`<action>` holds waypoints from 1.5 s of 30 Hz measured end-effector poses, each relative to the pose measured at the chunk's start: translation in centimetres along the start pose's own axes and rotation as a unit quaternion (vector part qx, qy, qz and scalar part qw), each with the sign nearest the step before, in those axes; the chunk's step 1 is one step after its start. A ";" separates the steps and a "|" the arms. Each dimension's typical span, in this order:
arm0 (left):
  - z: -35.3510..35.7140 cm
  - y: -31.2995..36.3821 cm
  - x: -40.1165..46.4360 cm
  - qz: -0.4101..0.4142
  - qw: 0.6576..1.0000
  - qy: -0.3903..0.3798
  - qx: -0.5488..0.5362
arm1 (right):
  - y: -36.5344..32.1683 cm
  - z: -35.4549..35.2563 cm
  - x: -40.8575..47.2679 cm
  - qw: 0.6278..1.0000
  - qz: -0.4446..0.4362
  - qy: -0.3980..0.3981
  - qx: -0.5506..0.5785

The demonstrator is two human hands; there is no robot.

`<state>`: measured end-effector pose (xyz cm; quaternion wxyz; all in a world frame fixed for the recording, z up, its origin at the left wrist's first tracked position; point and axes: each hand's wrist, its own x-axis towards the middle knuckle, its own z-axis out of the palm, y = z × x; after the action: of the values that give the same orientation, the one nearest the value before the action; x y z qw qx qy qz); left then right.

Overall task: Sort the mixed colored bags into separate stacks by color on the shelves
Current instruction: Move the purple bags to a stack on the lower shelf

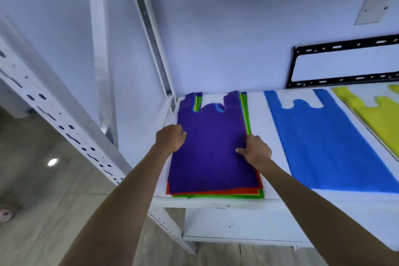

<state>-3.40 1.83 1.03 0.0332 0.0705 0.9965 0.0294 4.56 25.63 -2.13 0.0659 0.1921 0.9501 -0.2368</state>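
Cloth-soft and light, the purple bag (213, 147) looks limp, best peeled off by its side edges, which left hand (170, 138) and right hand (257, 151) pinch with curled fingers.

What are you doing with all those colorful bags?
A person is sorting bags by color on a white shelf. The left hand and right hand grip the two side edges of the purple bag, which tops the mixed stack showing red, green, yellow and blue edges. To the right a blue bag lies flat, and beyond it a yellow bag.
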 end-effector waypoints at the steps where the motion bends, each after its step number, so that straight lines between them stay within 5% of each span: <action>1: 0.5 -0.4 0.4 -0.001 1.000 0.008 -0.007 | -0.1 0.4 0.0 1.000 0.018 0.008 0.023; 12: 4.1 -1.3 2.3 -0.013 0.994 -0.008 -0.106 | 1.4 -1.3 0.3 0.981 0.134 0.081 0.114; 16: 4.2 -1.2 2.5 -0.022 0.991 -0.004 -0.132 | 0.9 -0.5 -0.4 0.967 0.134 0.000 0.217; 22: 4.5 -1.7 2.6 -0.057 0.984 -0.011 -0.168 | -1.1 1.2 -0.9 0.991 0.108 0.009 0.083; 35: 4.6 -2.3 2.9 -0.002 0.990 0.074 -0.116 | 0.7 -0.6 -2.1 0.981 0.087 0.156 0.076; 40: 4.6 -1.5 2.9 0.014 0.985 0.075 -0.154 | 0.6 -1.4 -2.6 0.931 0.142 -0.015 0.336; 45: 4.8 0.6 3.0 -0.045 0.981 -0.019 -0.190 | 0.3 -1.1 -3.2 0.928 0.168 -0.102 0.315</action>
<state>-5.95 3.13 -3.89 0.0667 0.0184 0.9741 0.2155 7.62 25.36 -0.58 0.1373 0.3346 0.7683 -0.5281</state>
